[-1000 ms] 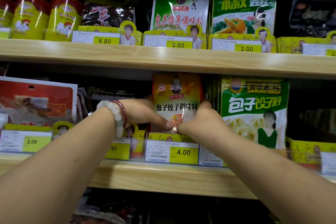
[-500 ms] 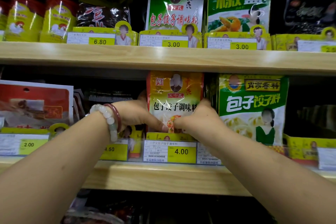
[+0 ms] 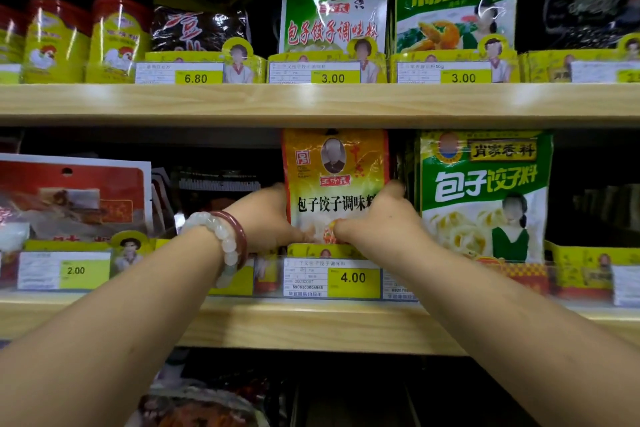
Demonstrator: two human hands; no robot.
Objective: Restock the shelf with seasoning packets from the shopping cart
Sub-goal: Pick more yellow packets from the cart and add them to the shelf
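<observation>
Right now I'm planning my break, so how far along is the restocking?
Done: green dumpling-seasoning packets already stand beside the slot. In hand: left hand and right hand both grip the orange-yellow seasoning packet, upright above the yellow 4.00 price tag. Left: releasing it; the cart is out of view, so remaining stock is unknown.

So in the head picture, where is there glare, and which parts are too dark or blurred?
Head view: glare streaks cross the upper green packets; the shelf recesses and bottom are dark; the 2.00 price tag print is blurred; shelf boards bow slightly.
</observation>
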